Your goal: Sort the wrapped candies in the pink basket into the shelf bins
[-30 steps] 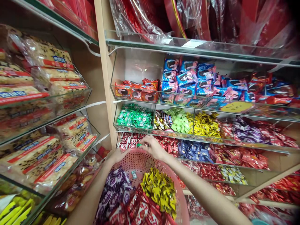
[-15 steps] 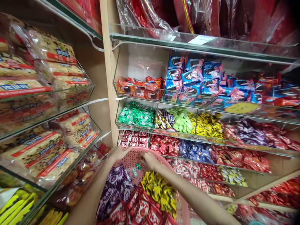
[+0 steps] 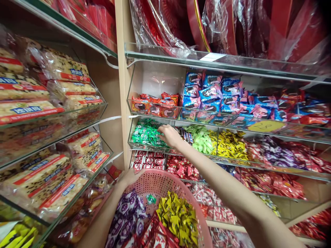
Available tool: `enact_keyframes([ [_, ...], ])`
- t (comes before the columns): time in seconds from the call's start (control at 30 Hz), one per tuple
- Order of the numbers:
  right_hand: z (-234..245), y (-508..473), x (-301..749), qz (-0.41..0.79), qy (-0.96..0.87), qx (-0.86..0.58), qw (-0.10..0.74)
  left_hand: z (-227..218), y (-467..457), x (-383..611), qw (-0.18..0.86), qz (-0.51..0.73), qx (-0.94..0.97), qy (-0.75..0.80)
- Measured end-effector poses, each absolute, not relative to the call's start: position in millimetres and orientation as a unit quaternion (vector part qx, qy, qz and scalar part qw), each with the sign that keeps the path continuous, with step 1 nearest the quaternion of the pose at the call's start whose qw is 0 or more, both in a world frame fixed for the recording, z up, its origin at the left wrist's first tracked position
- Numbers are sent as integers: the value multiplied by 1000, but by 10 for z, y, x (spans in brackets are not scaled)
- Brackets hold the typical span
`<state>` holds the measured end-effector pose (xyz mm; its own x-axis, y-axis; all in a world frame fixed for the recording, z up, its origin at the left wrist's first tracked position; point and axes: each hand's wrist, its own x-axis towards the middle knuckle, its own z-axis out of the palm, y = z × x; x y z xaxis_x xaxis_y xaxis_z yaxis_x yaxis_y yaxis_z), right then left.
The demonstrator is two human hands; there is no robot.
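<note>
A pink plastic colander-like basket (image 3: 181, 182) with a perforated wall fills the bottom middle. My left hand (image 3: 131, 177) is closed on its left rim. Inside lie purple-wrapped candies (image 3: 129, 215), yellow-wrapped candies (image 3: 177, 217), red packets (image 3: 160, 232) and a few green-wrapped candies (image 3: 150, 198). Beyond the basket, my right hand (image 3: 169, 135) reaches over the front of a clear shelf bin, at the right side of a heap of green-wrapped candies (image 3: 146, 132). Its fingers are slightly bent and apart, and I see nothing in them.
Glass shelves hold blue snack packs (image 3: 210, 93), orange-red packs (image 3: 155, 106), pale green candies (image 3: 201, 139) and yellow candies (image 3: 230, 144). Packaged pastries (image 3: 49, 165) fill the left shelves. Glass shelf edges (image 3: 222, 63) and bin fronts stick out around the arms.
My right hand has moved from inside the basket up and forward to the green candies in the shelf bin. Green candies now rest in the basket. My left hand stays on the rim.
</note>
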<state>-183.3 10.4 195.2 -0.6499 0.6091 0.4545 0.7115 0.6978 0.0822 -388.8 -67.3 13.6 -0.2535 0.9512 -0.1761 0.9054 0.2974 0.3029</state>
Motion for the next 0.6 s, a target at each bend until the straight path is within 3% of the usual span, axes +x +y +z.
enact_keyframes([
  [0.17,1787,275,-1989,-132,-911,-362,145,146,-701,-3916,162,82,595,783],
  [0.6,1720,324,-2112,-130,-885,-410,176,225,-732,-3932,157,75,598,782],
])
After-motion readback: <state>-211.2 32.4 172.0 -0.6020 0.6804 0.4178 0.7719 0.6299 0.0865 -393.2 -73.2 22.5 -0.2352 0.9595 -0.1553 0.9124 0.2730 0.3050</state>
